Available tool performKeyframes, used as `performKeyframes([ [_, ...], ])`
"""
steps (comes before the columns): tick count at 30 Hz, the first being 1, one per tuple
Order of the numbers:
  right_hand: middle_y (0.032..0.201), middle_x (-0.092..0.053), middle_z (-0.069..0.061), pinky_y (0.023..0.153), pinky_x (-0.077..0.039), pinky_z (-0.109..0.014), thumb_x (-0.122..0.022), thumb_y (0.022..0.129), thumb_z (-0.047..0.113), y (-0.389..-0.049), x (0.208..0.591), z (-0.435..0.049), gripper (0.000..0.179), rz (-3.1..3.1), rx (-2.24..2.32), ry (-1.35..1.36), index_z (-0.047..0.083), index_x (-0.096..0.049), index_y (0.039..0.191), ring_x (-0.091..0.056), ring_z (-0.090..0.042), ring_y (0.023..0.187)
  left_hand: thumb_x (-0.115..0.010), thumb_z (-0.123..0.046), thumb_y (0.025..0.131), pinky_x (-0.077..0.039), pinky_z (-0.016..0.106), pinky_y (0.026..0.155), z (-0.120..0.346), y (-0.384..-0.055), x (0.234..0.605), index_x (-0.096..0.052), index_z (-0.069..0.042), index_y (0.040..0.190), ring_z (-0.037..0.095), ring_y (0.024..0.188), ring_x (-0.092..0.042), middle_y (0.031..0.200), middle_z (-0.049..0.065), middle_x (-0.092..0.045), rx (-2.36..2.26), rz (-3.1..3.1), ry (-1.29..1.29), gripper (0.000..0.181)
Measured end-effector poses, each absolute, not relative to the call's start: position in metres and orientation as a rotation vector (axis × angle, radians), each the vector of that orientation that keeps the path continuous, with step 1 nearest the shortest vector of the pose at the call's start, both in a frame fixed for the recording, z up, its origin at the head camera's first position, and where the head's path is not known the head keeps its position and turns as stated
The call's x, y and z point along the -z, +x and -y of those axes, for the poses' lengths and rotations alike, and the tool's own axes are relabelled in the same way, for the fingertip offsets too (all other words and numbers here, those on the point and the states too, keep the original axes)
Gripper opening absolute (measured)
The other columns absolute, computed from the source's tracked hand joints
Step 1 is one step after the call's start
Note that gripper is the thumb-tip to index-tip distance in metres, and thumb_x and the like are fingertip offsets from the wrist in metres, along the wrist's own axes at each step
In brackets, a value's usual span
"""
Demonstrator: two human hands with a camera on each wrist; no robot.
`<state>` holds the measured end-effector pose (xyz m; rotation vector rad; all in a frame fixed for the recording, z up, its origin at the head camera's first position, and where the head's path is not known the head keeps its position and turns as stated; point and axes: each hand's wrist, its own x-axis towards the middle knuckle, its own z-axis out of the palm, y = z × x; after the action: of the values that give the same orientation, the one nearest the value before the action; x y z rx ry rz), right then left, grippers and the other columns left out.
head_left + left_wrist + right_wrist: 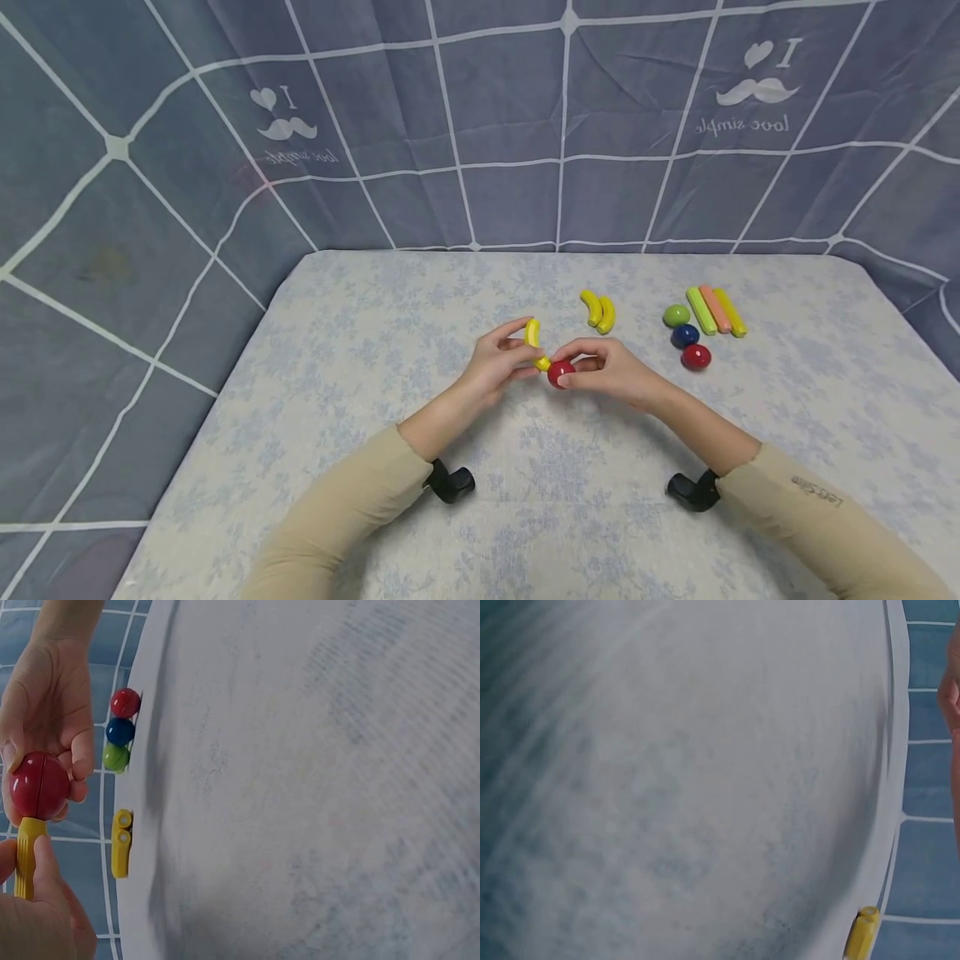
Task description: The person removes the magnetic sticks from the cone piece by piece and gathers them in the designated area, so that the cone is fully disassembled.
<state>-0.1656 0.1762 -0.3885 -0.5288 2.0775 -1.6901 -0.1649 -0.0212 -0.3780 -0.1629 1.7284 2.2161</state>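
Near the middle of the table, my left hand (495, 362) pinches a yellow curved, banana-shaped piece (532, 333) between thumb and fingers. A glossy red ball (558, 372) is gripped by my right hand (613, 375). The piece's lower end meets the ball. In the left wrist view the red ball (52, 787), with a thin seam down it, sits right at the end of the ribbed yellow piece (25, 855). Only a sliver of a hand (951, 697) shows at the right edge of the right wrist view; what is held is out of that frame.
Two more yellow curved pieces (605, 317) lie beyond my hands. To the right, a green ball (676, 315), a blue ball (685, 336) and another red ball (697, 357) form a row beside green, orange and yellow sticks (715, 309). A patterned cloth covers the table (540, 500).
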Motion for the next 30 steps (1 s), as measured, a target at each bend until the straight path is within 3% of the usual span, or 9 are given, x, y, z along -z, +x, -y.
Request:
performKeyframes([
  [10, 0.099, -0.065, -0.010, 0.069, -0.050, -0.026, -0.073, 0.081, 0.013, -0.157, 0.388, -0.202, 0.030, -2.205, 1.509, -0.600, 0.001, -0.065, 0.107, -0.060, -0.017, 0.079, -0.060, 0.006, 0.083, -0.053, 0.021, 0.067, 0.040, -0.184, 0.377, -0.048, -0.013, 0.137, 0.017, 0.081, -0.062, 0.095, 0.007, -0.051, -2.259, -1.864, -0.235, 0.058],
  [15, 0.101, -0.064, -0.010, 0.072, -0.051, -0.028, -0.073, 0.082, 0.019, -0.154, 0.387, -0.231, 0.033, -2.354, 1.477, -0.462, 0.004, -0.064, 0.109, -0.060, -0.019, 0.084, -0.060, 0.007, 0.084, -0.053, 0.028, 0.075, 0.039, -0.189, 0.379, -0.045, -0.012, 0.139, 0.019, 0.084, -0.062, 0.096, 0.008, -0.051, -2.151, -1.888, -0.169, 0.060],
  [24, 0.100, -0.060, -0.011, 0.067, -0.052, -0.030, -0.071, 0.083, 0.022, -0.147, 0.386, -0.280, 0.040, -2.523, 1.382, -0.311, 0.000, -0.060, 0.114, -0.059, -0.013, 0.082, -0.062, 0.004, 0.085, -0.053, 0.028, 0.075, 0.025, -0.203, 0.387, -0.046, -0.013, 0.139, 0.023, 0.089, -0.063, 0.101, 0.009, -0.053, -2.076, -1.929, -0.137, 0.059],
  [30, 0.101, -0.060, -0.011, 0.063, -0.053, -0.031, -0.070, 0.085, 0.022, -0.143, 0.393, -0.305, 0.039, -2.610, 1.326, -0.303, -0.001, -0.060, 0.115, -0.057, -0.011, 0.083, -0.063, 0.003, 0.084, -0.054, 0.029, 0.074, 0.012, -0.219, 0.392, -0.049, -0.013, 0.136, 0.015, 0.077, -0.061, 0.094, 0.005, -0.051, -2.004, -2.034, -0.090, 0.057],
])
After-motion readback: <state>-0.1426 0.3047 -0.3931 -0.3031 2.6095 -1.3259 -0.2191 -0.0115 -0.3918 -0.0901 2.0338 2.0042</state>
